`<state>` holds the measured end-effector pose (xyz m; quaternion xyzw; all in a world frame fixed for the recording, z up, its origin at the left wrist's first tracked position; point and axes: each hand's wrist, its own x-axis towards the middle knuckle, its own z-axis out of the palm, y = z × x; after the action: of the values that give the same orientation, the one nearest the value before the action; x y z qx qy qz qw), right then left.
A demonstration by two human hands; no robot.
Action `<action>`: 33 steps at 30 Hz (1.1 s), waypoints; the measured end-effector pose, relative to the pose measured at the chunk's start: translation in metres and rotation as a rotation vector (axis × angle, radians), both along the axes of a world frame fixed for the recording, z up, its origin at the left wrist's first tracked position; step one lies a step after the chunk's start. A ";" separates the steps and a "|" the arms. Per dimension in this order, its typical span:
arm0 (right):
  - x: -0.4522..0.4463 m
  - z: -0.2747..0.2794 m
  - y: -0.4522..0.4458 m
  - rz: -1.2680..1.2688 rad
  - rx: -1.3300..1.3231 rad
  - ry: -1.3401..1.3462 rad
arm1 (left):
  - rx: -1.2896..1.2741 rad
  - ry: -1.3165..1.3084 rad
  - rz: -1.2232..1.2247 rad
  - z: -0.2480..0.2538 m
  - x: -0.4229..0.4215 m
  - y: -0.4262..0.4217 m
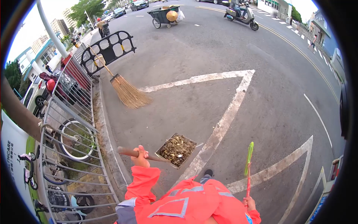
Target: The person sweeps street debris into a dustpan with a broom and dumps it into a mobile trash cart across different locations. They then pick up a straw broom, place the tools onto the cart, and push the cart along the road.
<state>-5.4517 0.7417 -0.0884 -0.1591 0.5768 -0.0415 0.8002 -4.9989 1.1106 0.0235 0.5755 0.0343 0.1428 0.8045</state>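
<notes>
My left hand (140, 156) is closed round the wooden handle (128, 151) of a dustpan. The square pan (159, 154) is heaped with dry leaves and bits of litter (178, 150) and hangs low over the road or rests on it; I cannot tell which. At the lower right, my right hand (249, 204) grips a red stick with a bright green end (249, 158), which points away from me. A long straw broom (128, 92) leans against the black barrier (108, 52), its bristles on the asphalt, apart from both hands.
A grey metal railing (71, 153) and kerb run along my left, with parked bikes behind. Ahead on the road stands a green wheeled cart (164, 16). A person on a scooter (241, 15) is at the upper right. White painted lines (227, 119) cross the asphalt.
</notes>
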 end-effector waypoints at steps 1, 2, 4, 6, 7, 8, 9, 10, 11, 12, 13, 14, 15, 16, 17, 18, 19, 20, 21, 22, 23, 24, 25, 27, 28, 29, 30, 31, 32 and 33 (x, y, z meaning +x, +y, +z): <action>0.025 -0.002 -0.024 0.024 0.027 -0.013 | -0.006 0.004 0.049 0.005 0.010 -0.005; 0.052 -0.005 -0.049 0.049 0.057 -0.030 | -0.013 -0.007 0.057 0.013 0.021 -0.014; 0.113 -0.005 -0.101 0.052 0.160 -0.086 | -0.045 0.017 0.123 0.037 0.048 -0.027; 0.169 -0.002 -0.143 0.056 0.266 -0.108 | -0.017 0.045 0.079 0.058 0.078 -0.042; 0.201 -0.002 -0.164 0.094 0.298 -0.102 | 0.001 0.073 0.029 0.061 0.094 -0.049; 0.232 -0.002 -0.185 0.133 0.329 -0.098 | -0.006 0.078 0.038 0.054 0.111 -0.050; 0.262 0.000 -0.203 0.141 0.324 -0.093 | -0.014 0.074 0.052 0.040 0.130 -0.047; 0.294 -0.001 -0.219 0.159 0.336 -0.097 | -0.019 0.070 0.064 0.032 0.148 -0.048; 0.323 0.000 -0.234 0.178 0.349 -0.100 | -0.035 0.095 0.108 0.021 0.165 -0.049; 0.352 0.001 -0.249 0.187 0.347 -0.095 | -0.037 0.097 0.117 0.016 0.180 -0.058; 0.382 0.002 -0.263 0.182 0.405 -0.092 | -0.029 0.133 0.172 0.012 0.197 -0.064; 0.411 -0.001 -0.274 0.176 0.465 -0.090 | -0.018 0.169 0.226 0.008 0.216 -0.069; 0.438 -0.005 -0.283 0.229 0.364 -0.112 | -0.003 0.169 0.276 -0.001 0.237 -0.073; 0.464 -0.005 -0.292 0.234 0.365 -0.104 | -0.003 0.177 0.282 -0.006 0.257 -0.076; 0.494 -0.002 -0.301 0.229 0.396 -0.083 | -0.006 0.204 0.326 -0.010 0.279 -0.081; 0.523 0.002 -0.307 0.220 0.428 -0.061 | -0.006 0.233 0.366 -0.013 0.302 -0.083; 0.556 0.006 -0.311 0.216 0.422 -0.064 | 0.004 0.259 0.410 -0.013 0.324 -0.087; 0.584 0.010 -0.316 0.212 0.421 -0.047 | -0.001 0.264 0.403 -0.015 0.349 -0.091; 0.607 0.014 -0.322 0.206 0.421 -0.020 | -0.005 0.278 0.458 -0.018 0.370 -0.096; 0.630 0.018 -0.330 0.194 0.423 -0.006 | -0.002 0.293 0.512 -0.020 0.389 -0.098; 0.657 0.021 -0.336 0.205 0.410 0.017 | -0.012 0.283 0.499 -0.022 0.409 -0.099; 0.686 0.023 -0.343 0.208 0.396 0.031 | 0.002 0.288 0.476 -0.025 0.428 -0.099; 0.708 0.023 -0.350 0.200 0.409 0.033 | -0.023 0.270 0.478 -0.027 0.446 -0.101; 0.748 0.021 -0.362 0.169 0.413 0.071 | -0.076 0.300 0.486 -0.021 0.486 -0.112; 0.778 0.015 -0.368 0.199 0.406 0.100 | -0.066 0.304 0.495 -0.022 0.506 -0.120; 0.795 -0.006 -0.382 0.204 0.394 0.049 | -0.003 0.261 0.549 -0.024 0.529 -0.127; 0.822 -0.013 -0.388 0.213 0.401 0.051 | 0.057 0.218 0.599 -0.026 0.554 -0.134; 0.847 -0.017 -0.397 0.210 0.383 0.070 | 0.060 0.219 0.603 -0.028 0.579 -0.142; 0.872 -0.021 -0.409 0.201 0.361 0.088 | 0.133 0.160 0.610 -0.031 0.605 -0.151; 0.901 -0.021 -0.420 0.194 0.360 0.088 | 0.208 0.102 0.611 -0.032 0.633 -0.163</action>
<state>-4.5508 0.3221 -0.1091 -0.0697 0.5913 0.1464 0.7900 -4.3658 0.9480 -0.0086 0.6240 0.2307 0.3513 0.6587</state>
